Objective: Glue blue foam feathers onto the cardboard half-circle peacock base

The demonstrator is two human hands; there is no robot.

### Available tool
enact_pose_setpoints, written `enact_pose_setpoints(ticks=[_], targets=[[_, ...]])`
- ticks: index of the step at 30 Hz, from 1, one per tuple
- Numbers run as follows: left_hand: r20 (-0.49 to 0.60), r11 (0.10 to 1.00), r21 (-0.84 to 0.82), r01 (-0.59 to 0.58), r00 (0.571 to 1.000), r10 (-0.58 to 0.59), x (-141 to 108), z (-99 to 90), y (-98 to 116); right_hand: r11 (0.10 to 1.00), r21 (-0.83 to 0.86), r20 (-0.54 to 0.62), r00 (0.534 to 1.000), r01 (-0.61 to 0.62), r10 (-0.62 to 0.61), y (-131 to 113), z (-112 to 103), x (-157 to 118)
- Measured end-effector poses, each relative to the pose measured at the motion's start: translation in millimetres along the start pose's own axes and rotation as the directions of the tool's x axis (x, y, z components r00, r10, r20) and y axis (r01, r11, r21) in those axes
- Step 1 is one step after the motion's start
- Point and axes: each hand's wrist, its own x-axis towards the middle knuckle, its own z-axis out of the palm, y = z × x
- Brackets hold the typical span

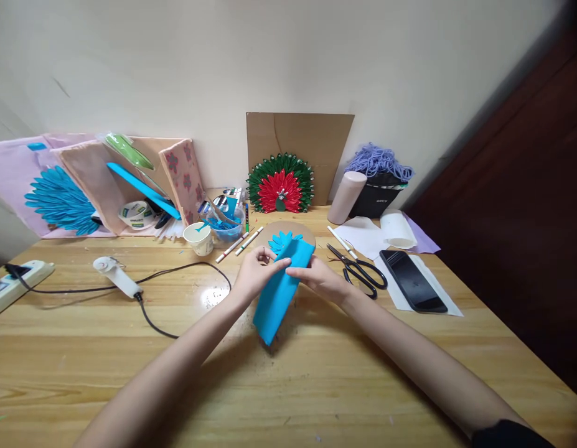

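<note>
A folded strip of bright blue paper or felt is held tilted over the middle of the table. My left hand pinches its left edge, thumb lying across the front. On the other edge, my right hand grips it between thumb and fingers. Just behind the strip lies a round cardboard disc with blue petals on it, partly hidden by the strip. Black-handled scissors rest to the right of my right hand.
A white hot glue gun with its cable lies left. Behind stand a paper cup, a tub of blue scraps and a red-green peacock craft. A phone lies right, near a pink cylinder.
</note>
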Motion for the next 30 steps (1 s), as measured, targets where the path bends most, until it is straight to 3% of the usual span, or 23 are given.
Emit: enact_pose_setpoints(ticks=[5, 9, 13, 16, 19, 21, 25, 30], targets=[[0.094, 0.996, -0.086, 0.003, 0.996, 0.005, -1, -4.4, -2, 0.995, 0.054, 0.027, 0.996, -0.082, 0.081, -2, 2, -1], [-0.003, 0.997, -0.075, -0.004, 1.000, 0.004, 1, -8.8, -1, 0.981, 0.109, 0.022, 0.987, -0.158, 0.156, -4, 3, -2], [-0.021, 0.999, -0.049, 0.017, 1.000, -0.018, 3, -10.6, -4, 0.960, 0.203, 0.053, 0.981, -0.193, 0.186, -4, 5, -2], [-0.073, 1.000, -0.007, -0.010, 0.997, 0.009, 5, -12.3, -11, 0.964, 0.175, 0.001, 0.979, -0.200, 0.203, -1, 2, 0], [-0.115, 0.997, 0.074, -0.029, 0.993, 0.038, 7, -15.5, -23, 0.983, 0.073, -0.092, 0.980, -0.169, 0.176, 3, -8, 1], [-0.107, 0.990, 0.142, -0.023, 0.993, 0.038, 7, -17.4, -33, 0.981, -0.079, -0.134, 0.977, -0.177, 0.166, 7, -16, 0], [-0.096, 0.952, 0.301, -0.055, 0.992, 0.087, 6, -19.5, -51, 0.877, -0.423, -0.255, 0.959, -0.226, 0.124, 15, -27, -2], [-0.084, 0.894, 0.446, -0.049, 0.992, 0.096, 5, -23.5, -65, 0.797, -0.591, -0.257, 0.965, -0.121, -0.044, 21, -29, 2]])
